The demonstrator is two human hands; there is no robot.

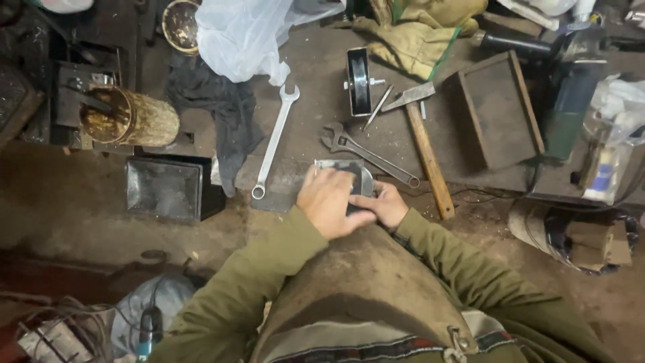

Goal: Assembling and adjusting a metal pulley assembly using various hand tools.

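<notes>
The workbench (316, 60) fills the far half of the view, dark and gritty, with clutter along its far edge. At its near edge both hands meet on a small flat metal piece (339, 165) with a rounded right corner. The left hand (330, 200) lies palm down over the piece, fingers together and curled lightly, pressing on its top and hiding most of it. The right hand (384, 205) sits just to the right and partly under the left, fingers closed against the piece's right edge; how firmly it grips cannot be told.

Far left of the hands a crumpled white plastic sheet (248, 33) lies over a black rag (218, 107). A shallow wooden tray (500, 111) stands to the right, well apart. At far left a rusty cylindrical can (131, 117) lies on its side, and nearer, a dark metal box (164, 188) sits below the bench edge. A long combination spanner (275, 141) lies just left of the hands, its ring end near them. A hammer with a wooden handle (424, 144) lies just right, and between them an adjustable wrench (366, 153) almost touches the metal piece. Farther off stands a black wheel (358, 81) on edge.
</notes>
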